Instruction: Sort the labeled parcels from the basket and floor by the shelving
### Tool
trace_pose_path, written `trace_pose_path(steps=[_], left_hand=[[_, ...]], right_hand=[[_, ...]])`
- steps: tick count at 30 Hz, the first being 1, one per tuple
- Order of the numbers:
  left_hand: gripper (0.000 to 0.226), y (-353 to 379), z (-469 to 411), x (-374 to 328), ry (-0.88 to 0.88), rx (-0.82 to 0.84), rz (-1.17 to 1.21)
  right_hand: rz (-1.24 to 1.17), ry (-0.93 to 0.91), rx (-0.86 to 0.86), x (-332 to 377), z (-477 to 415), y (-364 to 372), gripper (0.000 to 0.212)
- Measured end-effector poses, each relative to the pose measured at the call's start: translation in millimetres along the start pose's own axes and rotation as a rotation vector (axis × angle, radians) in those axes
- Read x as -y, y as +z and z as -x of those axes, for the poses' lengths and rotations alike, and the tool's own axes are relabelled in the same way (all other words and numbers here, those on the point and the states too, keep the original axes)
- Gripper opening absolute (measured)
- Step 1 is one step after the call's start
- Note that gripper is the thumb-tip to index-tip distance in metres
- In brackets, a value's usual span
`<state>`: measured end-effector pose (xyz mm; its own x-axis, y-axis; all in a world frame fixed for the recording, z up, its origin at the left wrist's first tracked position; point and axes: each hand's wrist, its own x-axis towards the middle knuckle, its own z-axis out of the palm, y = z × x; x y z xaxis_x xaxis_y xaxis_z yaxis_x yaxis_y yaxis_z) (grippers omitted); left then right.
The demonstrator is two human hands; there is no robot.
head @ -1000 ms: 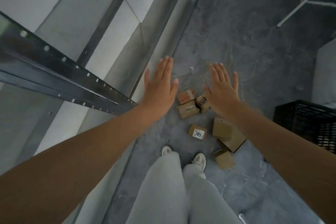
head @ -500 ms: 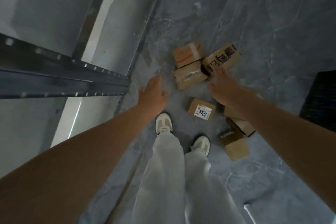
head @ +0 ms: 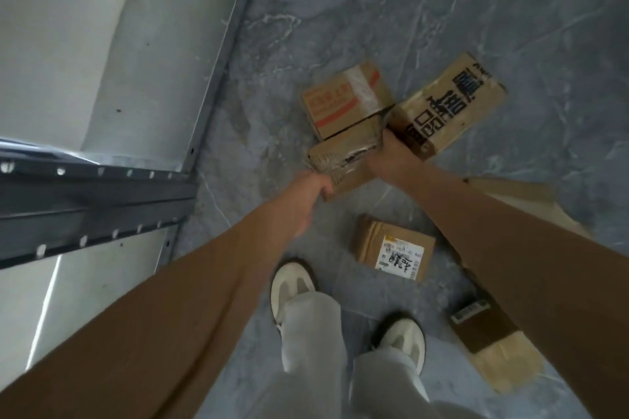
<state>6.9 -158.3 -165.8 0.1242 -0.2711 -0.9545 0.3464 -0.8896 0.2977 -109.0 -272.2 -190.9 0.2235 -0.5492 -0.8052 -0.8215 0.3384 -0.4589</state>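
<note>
Cardboard parcels (head: 345, 102), marbled floor (head: 510, 10)

Taped parcel (head: 343, 155): brown, crumpled under clear tape; our left hand (head: 306, 196) grips its near corner and our right hand (head: 388, 160) holds its right end.
Red-striped parcel (head: 343, 102): we see it just behind, touching the taped parcel.
Black-lettered parcel (head: 446, 105): bold print, set askew, to the right of the red-striped parcel.
White-label parcel (head: 391, 247): small, flat on the floor, nearer to us.
Dark-label parcel (head: 483, 330): lower right, partly under our arm.

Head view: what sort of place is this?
Probably a parcel storeroom: perforated grey metal shelving, a brown cardboard parcel with a white shipping label, other taped cardboard boxes on the grey marbled floor.
</note>
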Motion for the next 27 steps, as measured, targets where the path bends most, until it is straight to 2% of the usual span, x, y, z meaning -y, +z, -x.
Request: trace_pose_path(steps=[2,4,8,11,15,22,26,27], left_hand=[[0.021,0.0,5.3,0.0,-0.023,0.088,0.164],[0.025,-1.8,17.6,0.1,-0.02,0.089,0.287],[0.037,-22.0,73.5,8.7,0.037,0.044,0.416],[0.042,-41.9,136.5,0.1,0.085,0.043,0.354],[0.035,-55.3,230.8,-27.7,0.118,0.056,0.308],[0.02,-53.8,416.6,-139.8,0.336,0.092,0.261],[0.039,-62.6,511.7,-201.8,0.455,0.096,0.227],[0.043,-65.0,532.8,-213.2,0.475,0.102,0.218]], right_hand=[[-0.061,0.049,-0.009,6.1,1.1,0.4,0.065],[-0.031,0.045,-0.054,12.7,14.9,0.0,0.062],[-0.041,-0.082,-0.089,25.8,74.6,-4.0,0.039],[-0.119,-0.136,-0.051,44.2,133.0,-18.9,0.024],[-0.175,-0.213,0.01,86.3,214.3,-56.7,0.022],[-0.298,-0.304,-0.146,197.3,375.9,-178.6,0.024],[-0.233,-0.391,-0.206,267.3,458.7,-247.5,0.009],[-0.223,-0.422,-0.224,284.8,479.2,-263.0,0.01]])
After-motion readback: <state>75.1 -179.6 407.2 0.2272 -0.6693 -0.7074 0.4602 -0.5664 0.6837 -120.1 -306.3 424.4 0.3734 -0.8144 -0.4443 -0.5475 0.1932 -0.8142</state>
